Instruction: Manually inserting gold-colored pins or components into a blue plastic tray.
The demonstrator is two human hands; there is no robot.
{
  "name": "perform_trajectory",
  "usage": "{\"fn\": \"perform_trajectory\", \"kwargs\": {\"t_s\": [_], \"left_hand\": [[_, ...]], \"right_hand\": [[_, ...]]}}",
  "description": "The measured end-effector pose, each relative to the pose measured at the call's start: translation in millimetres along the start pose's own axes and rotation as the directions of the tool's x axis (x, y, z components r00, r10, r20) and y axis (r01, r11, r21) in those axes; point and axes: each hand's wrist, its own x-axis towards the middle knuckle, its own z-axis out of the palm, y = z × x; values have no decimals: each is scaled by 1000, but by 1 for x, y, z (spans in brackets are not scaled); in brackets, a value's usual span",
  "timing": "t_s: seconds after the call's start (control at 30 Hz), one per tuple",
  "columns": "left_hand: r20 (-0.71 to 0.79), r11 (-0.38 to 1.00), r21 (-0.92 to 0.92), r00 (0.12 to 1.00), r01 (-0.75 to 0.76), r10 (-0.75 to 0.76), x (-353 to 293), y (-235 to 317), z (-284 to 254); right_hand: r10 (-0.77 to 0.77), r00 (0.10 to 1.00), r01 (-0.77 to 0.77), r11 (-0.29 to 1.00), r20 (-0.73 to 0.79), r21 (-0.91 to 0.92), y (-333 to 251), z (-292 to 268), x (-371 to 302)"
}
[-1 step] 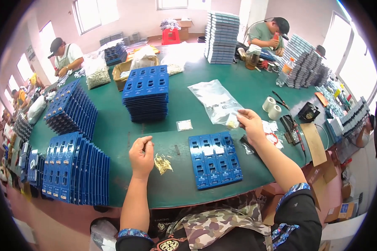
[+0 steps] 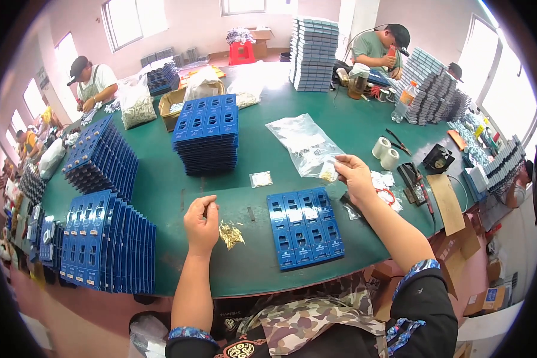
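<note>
My left hand [image 2: 201, 225] is closed just above the table, thumb against curled fingers; whatever it may hold is hidden. Close to its right lies a loose heap of thin gold-coloured pins [image 2: 231, 234]. Farther right, my right hand [image 2: 354, 179] pinches the lower corner of a clear plastic bag [image 2: 301, 140], where a few small gold-coloured bits show by the fingertips. Between my forearms a blue circuit board panel [image 2: 305, 229], with rows of rectangular cutouts, lies flat. A small clear packet [image 2: 261, 179] rests beyond it.
Stacks of blue panels stand at centre [image 2: 206, 134] and left [image 2: 107, 238]. Two white rolls [image 2: 389, 159], pliers [image 2: 398, 141] and a soldering iron [image 2: 426, 196] lie on the right. Two people work across the table, beside a tall panel stack [image 2: 314, 55] and a bottle [image 2: 404, 101].
</note>
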Motion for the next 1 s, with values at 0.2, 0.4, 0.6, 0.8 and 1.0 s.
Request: {"fn": "perform_trajectory", "kwargs": {"t_s": [0.2,0.4,0.6,0.8,1.0], "left_hand": [[-8,1000,21,1000,11,-11,0,4,5],[326,824,-444,920,351,-216,1,51,12],[558,756,-346,770,556,-311,-26,66,39],[578,714,-211,674,668,-460,-30,60,37],[591,829,-121,710,546,-382,-32,48,46]], "right_hand": [[12,997,-15,999,77,36,1,13,-6],[-361,903,330,930,233,163,-42,90,-67],[-85,865,109,994,495,-20,-3,108,-80],[254,800,-287,958,544,-25,4,88,-67],[265,705,-220,964,657,-153,7,84,-66]]}}
